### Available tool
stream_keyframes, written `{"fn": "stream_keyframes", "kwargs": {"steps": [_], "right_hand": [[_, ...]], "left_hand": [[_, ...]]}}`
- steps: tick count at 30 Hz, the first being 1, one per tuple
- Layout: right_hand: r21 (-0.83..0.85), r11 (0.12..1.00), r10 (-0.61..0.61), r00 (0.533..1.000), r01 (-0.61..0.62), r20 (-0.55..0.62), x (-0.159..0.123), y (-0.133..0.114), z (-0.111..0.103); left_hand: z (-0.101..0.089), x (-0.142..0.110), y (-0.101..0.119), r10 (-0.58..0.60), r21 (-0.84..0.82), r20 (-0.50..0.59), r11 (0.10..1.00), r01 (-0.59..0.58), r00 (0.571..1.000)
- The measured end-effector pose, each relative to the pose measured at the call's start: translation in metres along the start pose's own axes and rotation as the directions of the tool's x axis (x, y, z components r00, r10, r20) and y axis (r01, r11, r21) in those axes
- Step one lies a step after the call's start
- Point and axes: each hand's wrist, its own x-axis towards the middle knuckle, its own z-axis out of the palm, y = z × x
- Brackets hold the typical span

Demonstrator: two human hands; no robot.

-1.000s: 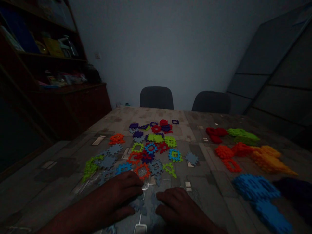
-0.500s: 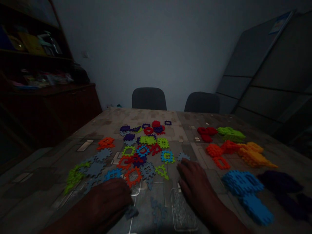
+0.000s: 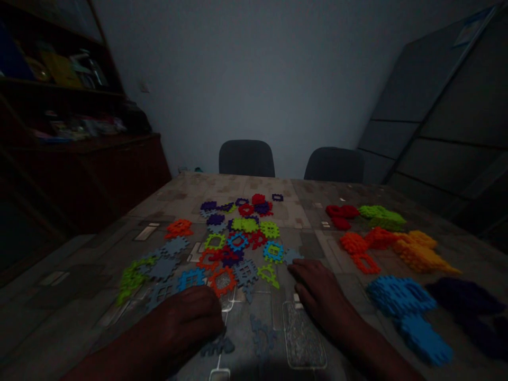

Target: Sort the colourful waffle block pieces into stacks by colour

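One grey piece (image 3: pixel 293 256) lies just beyond the right grip (image 3: pixel 319 288).

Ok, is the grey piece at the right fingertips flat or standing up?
Flat: the grey piece lies level on the table, just past the right hand.

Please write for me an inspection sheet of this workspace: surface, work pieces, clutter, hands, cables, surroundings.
Surface: table with patterned cover; dim light.
Work pieces: flat toothed pieces in mixed colours; colour-grouped heaps on the right, including blue heap and yellow-orange heap.
Clutter: the mixed pieces in the middle overlap, such as green piece over purple.
Left hand: fingers curled, beside near grey piece; grip unclear.
Right hand: fingers extended, fingertips at far grey piece.
Cables: nothing seen.
Surroundings: two chairs behind the table, cabinet with filled shelves on the left.
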Motion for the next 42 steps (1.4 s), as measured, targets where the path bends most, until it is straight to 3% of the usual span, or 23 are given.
{"fn": "stream_keyframes", "kwargs": {"steps": [4,8,14,21,26,32,36,42], "right_hand": [[0.118,0.993,-0.006,0.999,0.012,-0.053,0.002,-0.001,-0.006],[0.160,0.985,-0.052,0.997,0.059,-0.051,0.002,-0.005,-0.005],[0.215,0.973,-0.095,0.995,0.089,0.019,-0.001,-0.014,-0.005],[0.290,0.949,-0.148,0.986,0.121,0.073,-0.007,-0.032,-0.008],[0.181,0.978,-0.145,0.965,0.106,0.219,-0.014,-0.056,0.002],[0.055,0.982,-0.184,0.976,0.179,0.118,-0.025,-0.070,0.019],[0.043,0.990,-0.143,0.976,0.138,0.167,-0.025,-0.074,0.013],[0.090,0.996,-0.048,0.966,0.026,0.254,-0.019,-0.072,0.002]], "left_hand": [[0.001,-0.002,0.000,-0.007,-0.095,-0.015,0.995,0.006,1.000],[0.003,-0.002,0.007,-0.024,-0.048,-0.052,0.999,0.021,0.998],[0.005,0.000,0.013,-0.007,0.005,0.119,1.000,0.006,0.993],[0.001,-0.002,-0.006,-0.066,-0.042,-0.022,0.997,0.065,0.998],[-0.004,-0.006,-0.005,-0.179,-0.077,0.035,0.980,0.181,0.983],[-0.008,-0.006,0.008,-0.251,-0.106,0.195,0.956,0.275,0.948],[-0.001,-0.004,0.014,-0.282,-0.091,0.284,0.943,0.319,0.916],[0.019,-0.006,0.018,-0.295,-0.089,0.216,0.943,0.320,0.931]]}}
